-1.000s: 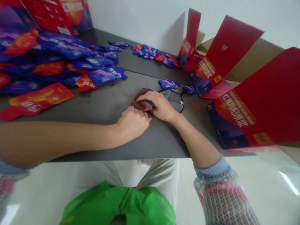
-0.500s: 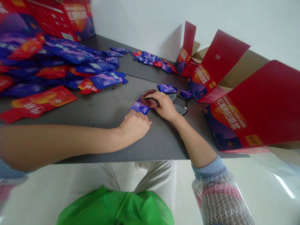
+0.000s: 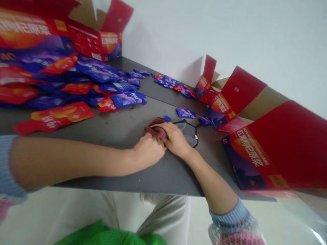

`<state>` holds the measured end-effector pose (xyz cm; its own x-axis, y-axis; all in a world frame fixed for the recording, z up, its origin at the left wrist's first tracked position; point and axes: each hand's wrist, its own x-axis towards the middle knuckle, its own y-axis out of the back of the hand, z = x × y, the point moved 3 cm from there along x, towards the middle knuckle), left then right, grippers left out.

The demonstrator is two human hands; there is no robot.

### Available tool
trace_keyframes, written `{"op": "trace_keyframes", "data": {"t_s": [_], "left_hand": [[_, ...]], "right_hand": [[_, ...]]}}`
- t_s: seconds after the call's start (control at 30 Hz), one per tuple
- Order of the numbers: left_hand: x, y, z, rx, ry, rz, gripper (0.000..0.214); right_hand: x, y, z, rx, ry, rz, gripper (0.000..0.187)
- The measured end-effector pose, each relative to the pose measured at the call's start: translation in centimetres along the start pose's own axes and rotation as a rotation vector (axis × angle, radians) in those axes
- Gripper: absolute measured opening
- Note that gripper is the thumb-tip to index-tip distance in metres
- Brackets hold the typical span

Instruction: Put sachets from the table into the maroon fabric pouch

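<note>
My right hand (image 3: 176, 139) is closed on a dark red cloth (image 3: 156, 130), which lies over a small blue pouch (image 3: 167, 118). Only a corner of that pouch shows past the cloth's far edge. My left hand (image 3: 149, 148) is curled closed at the pouch's near end, knuckles against the cloth; the part in its fingers is hidden. Just beyond my right hand lies a grey item with black edging (image 3: 190, 131) and a white tag. Two more purple-blue pouches (image 3: 185, 113) rest behind it.
On the left is a heap of blue and red pouches (image 3: 99, 73), with a single red pouch (image 3: 61, 117) in front. A smaller pouch row (image 3: 168, 81) runs along the wall. Open red cartons (image 3: 255, 156) stand to the right, others (image 3: 85, 37) at back left. The grey table (image 3: 114, 126) ends near my lap.
My hands have come together, and the cloth has moved toward my left hand, covering most of the blue pouch. The view has shifted, so the scene sits lower.
</note>
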<state>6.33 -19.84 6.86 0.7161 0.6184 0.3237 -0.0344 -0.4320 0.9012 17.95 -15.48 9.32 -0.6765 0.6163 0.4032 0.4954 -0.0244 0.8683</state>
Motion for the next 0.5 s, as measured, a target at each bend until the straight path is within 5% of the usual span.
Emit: {"op": "trace_keyframes", "data": {"t_s": [0.5], "left_hand": [[-0.4,-0.8,0.3,0.154,0.030,0.198,0.018]], "right_hand": [[0.1,-0.3,0.2,-0.087,-0.098,-0.048,0.036]]}}
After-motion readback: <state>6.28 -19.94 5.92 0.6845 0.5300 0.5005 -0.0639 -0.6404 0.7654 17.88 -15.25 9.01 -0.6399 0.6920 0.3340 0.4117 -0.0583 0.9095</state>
